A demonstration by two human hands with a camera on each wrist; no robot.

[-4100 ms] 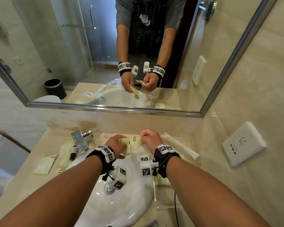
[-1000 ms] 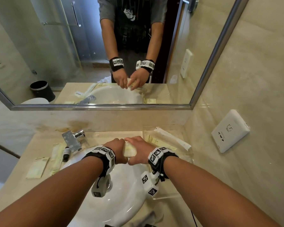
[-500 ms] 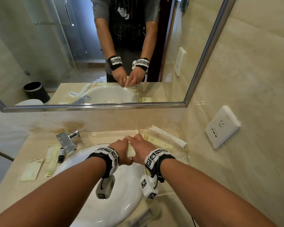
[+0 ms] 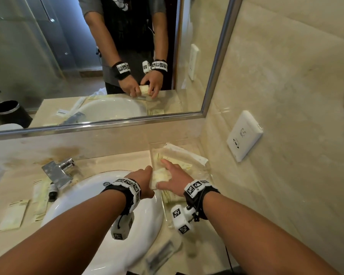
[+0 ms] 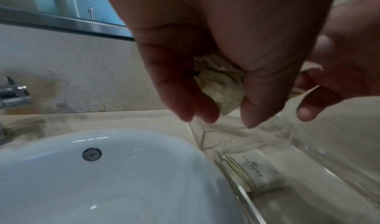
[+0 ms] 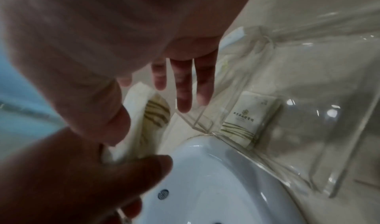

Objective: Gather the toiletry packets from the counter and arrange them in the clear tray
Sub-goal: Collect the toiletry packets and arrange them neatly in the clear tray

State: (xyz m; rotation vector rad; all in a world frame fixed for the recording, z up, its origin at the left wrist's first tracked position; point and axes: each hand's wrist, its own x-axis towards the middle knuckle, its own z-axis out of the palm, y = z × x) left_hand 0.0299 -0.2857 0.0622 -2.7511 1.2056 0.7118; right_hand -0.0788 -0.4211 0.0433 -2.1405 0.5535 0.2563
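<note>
Left hand [image 4: 145, 180] is pinching the cream packet [image 4: 160, 176] between thumb and curled fingers; the left wrist view shows the fingers wrapped on crumpled wrapping. Right hand [image 4: 174, 180] is lying on the same packet's far end, fingers mostly straight and spread, thumb tucked at the packet edge; whether it is truly gripping, cannot tell.

Since a second ago both hands are shifting toward 2 o'clock, off the sink bowl [image 4: 99, 205] and over the near-left wall of the clear tray [image 4: 205, 167]. Judgement: packet is about to be set down in the tray, not released yet.

Tray is already holding flat packets: a striped one [image 6: 244, 118] in the near compartment, and a long white sachet [image 4: 185, 153] at the 12 o'clock end. More loose packets [image 4: 13, 215] are waiting at 9 o'clock on the counter beside a small dark bottle [image 4: 52, 192] and the faucet [image 4: 57, 171], so the gathering is not finished.

Only the wrist views are showing the tray divider and the striped print; only the head view is showing the leftover packets.
</note>
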